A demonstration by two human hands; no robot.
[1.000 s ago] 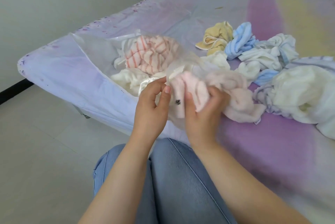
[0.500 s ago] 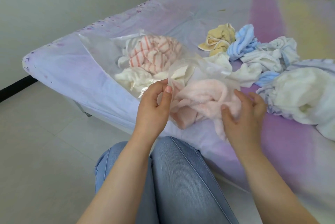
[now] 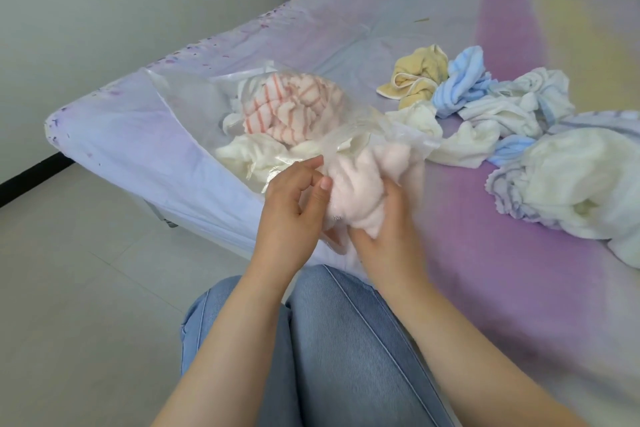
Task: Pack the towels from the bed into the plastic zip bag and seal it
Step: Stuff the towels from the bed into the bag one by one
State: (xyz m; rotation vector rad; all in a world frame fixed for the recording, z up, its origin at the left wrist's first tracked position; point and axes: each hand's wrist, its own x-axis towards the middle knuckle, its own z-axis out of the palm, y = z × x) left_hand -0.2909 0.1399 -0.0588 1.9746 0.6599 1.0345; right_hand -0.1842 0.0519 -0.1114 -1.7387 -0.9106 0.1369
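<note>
Stuffing pink towel (image 3: 360,191) into bag (image 3: 187,104)

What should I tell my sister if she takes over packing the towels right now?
Left hand pinches the zip bag's open edge. Right hand grips the pink towel, pushing it in at the mouth.
Done: striped towel and a cream towel are inside.
Left: finish the pink one, then pack the yellow towel, blue towel and the white pile on the bed, and seal the bag.
</note>
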